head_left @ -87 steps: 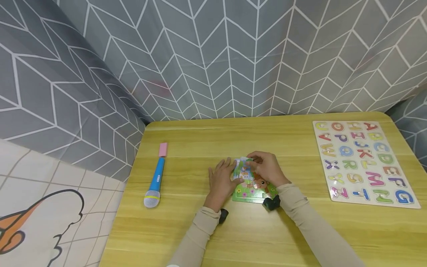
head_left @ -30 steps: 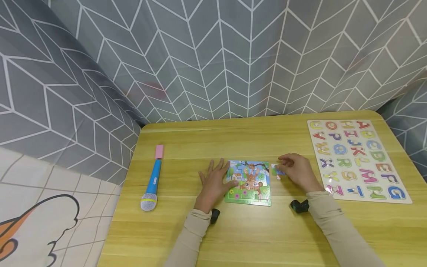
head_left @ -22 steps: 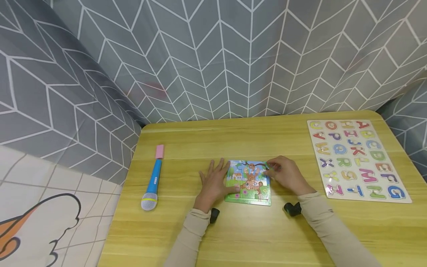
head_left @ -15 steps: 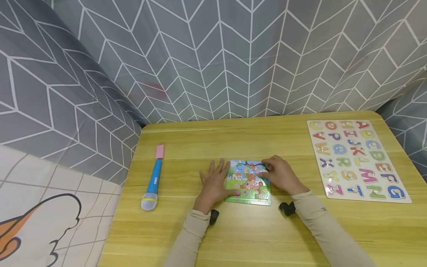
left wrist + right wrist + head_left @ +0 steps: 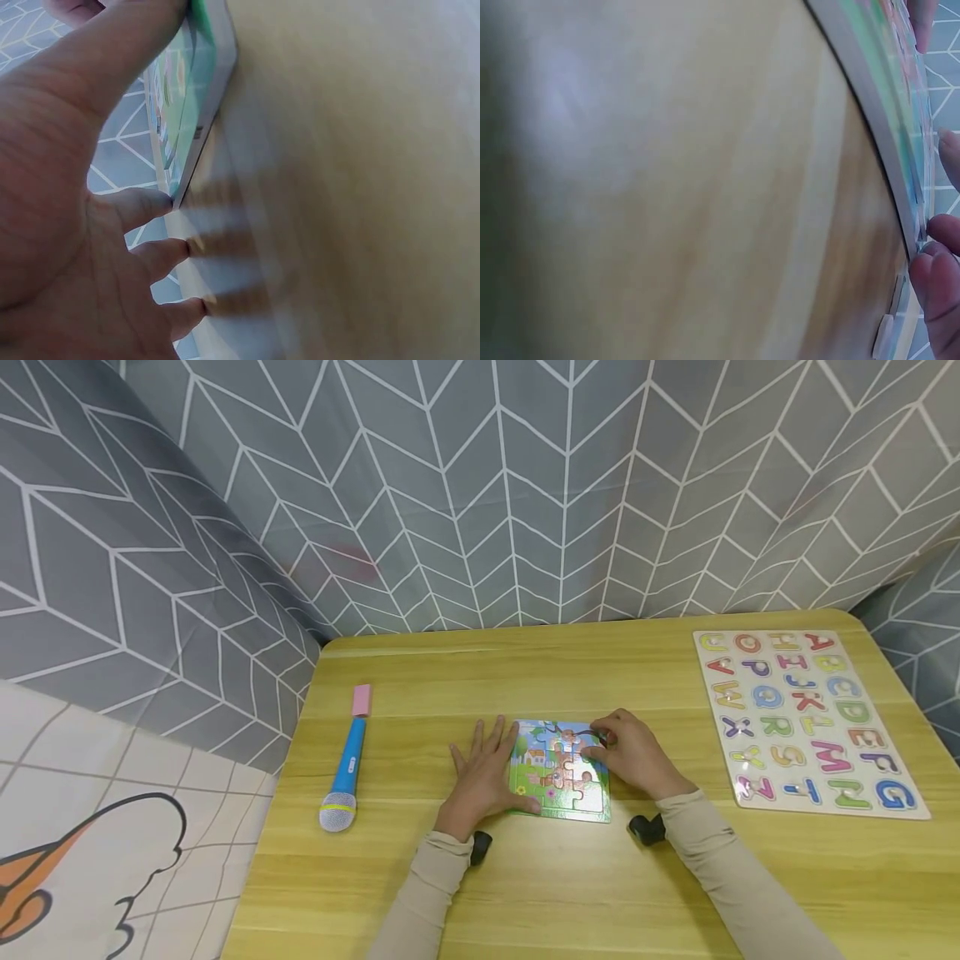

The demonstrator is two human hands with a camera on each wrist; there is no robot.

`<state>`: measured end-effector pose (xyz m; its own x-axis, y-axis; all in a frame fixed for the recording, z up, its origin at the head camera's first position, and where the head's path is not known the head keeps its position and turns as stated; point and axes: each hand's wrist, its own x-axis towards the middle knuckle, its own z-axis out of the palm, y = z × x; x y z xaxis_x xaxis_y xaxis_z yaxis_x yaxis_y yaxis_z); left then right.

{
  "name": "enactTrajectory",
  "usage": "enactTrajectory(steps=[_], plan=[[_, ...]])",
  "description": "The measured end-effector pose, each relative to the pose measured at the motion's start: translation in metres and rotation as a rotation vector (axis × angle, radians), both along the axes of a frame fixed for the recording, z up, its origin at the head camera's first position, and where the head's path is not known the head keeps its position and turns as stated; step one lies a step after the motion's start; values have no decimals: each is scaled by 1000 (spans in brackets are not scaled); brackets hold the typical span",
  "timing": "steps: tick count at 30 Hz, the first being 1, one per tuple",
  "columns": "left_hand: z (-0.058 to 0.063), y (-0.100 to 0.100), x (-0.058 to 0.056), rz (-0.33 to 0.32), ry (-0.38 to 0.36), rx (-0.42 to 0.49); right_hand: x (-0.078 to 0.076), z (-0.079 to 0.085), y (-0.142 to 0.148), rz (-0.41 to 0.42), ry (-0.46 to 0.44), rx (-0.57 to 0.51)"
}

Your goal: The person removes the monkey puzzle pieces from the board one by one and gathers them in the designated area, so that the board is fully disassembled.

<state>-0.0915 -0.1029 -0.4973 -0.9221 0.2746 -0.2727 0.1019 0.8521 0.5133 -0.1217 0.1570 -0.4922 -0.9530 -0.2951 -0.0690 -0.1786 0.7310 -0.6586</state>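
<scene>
A small square jigsaw puzzle with a cartoon animal on green and blue lies flat on the table, between my hands. My left hand is spread along its left side. The thumb rests on the lower left of the board, the index fingertip meets the upper left corner, and the other fingertips touch the table. At the upper right corner, my right hand pinches a puzzle piece with curled fingers; the grip is partly hidden. The right wrist view shows those fingers at the board's edge, and loose puzzle pieces on the table beyond.
A wooden alphabet board with coloured letters lies on the right. To the left are a blue toy microphone and a pink block. A grey patterned curtain hangs behind the table.
My right hand has moved left, from a loose piece right of the puzzle to the puzzle's upper right corner. My left hand stays at the left edge, its thumb slightly lower.
</scene>
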Motion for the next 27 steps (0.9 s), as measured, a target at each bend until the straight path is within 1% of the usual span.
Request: enactTrajectory(steps=[8, 12, 17, 22, 27], plan=[[2, 1, 0, -9, -5, -18, -1, 2, -4, 2, 19, -7], [-1, 3, 0, 5, 5, -32, -4, 6, -11, 32, 46, -13], [-3, 6, 0, 32, 33, -17, -9, 8, -22, 80, 62, -13], [-1, 8, 1, 41, 54, -10, -16, 4, -34, 89, 55, 1], [-2, 8, 1, 47, 64, -12, -18, 5, -41, 98, 37, 33]])
